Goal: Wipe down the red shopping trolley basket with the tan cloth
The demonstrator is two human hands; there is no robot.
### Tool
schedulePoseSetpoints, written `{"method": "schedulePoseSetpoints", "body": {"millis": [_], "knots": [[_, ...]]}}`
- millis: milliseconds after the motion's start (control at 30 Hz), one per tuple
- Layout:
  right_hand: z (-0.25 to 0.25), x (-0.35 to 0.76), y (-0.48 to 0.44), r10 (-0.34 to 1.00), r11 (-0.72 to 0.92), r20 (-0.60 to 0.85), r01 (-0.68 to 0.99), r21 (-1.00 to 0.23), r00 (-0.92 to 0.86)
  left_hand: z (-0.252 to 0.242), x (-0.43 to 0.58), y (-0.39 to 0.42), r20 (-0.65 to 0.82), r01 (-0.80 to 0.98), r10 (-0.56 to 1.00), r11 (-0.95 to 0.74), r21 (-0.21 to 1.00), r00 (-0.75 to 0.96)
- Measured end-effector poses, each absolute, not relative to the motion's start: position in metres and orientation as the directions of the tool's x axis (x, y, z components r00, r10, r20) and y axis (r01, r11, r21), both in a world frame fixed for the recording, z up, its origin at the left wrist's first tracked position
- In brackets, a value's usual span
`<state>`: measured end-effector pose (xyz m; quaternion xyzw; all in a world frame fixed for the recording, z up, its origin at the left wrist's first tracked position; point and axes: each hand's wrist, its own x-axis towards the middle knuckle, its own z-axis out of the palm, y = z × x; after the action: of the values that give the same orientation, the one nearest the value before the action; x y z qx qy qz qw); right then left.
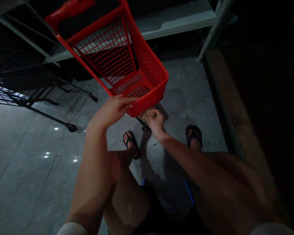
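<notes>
A red plastic cart basket with mesh walls tilts up in front of me. My left hand lies on its near lower rim, fingers closed over the edge. Just under the basket's near corner my right hand is closed on a crumpled brownish cloth, pressed against the underside. A dark cart leg or wheel shows below that corner, mostly hidden by my hand. My knees and sandalled feet sit beneath both arms.
A black wire cart with wheels stands at the left on the pale tiled floor. Grey metal shelving runs across the back. A wooden ledge borders the right, with darkness beyond it.
</notes>
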<state>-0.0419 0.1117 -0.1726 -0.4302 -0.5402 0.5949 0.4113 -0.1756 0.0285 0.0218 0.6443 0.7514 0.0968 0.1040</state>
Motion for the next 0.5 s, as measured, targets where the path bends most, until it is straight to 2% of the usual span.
{"method": "schedulePoseSetpoints", "body": {"millis": [100,233,333,400,500], "knots": [[-0.154,-0.050,0.135,0.986,-0.055,-0.036,-0.118,-0.991,-0.161,0.017,-0.173,0.034,-0.027,0.943,0.986,0.165,0.289,-0.165],[-0.109,-0.039,0.175,0.966,0.243,0.251,-0.120,-0.963,-0.054,0.007,-0.154,0.057,0.023,0.947,0.982,0.174,0.270,-0.186],[-0.089,-0.026,0.179,0.917,0.395,0.397,-0.043,-0.918,-0.047,0.002,-0.138,0.075,0.034,0.959,0.993,0.104,0.262,-0.117],[-0.088,-0.020,0.169,0.901,0.431,0.430,0.013,-0.902,-0.052,0.000,-0.132,0.080,0.031,0.959,0.998,0.039,0.282,-0.050],[-0.101,-0.015,0.149,0.913,0.407,0.403,0.048,-0.912,-0.063,0.003,-0.135,0.073,0.095,0.954,0.995,-0.042,0.298,0.014]]}}
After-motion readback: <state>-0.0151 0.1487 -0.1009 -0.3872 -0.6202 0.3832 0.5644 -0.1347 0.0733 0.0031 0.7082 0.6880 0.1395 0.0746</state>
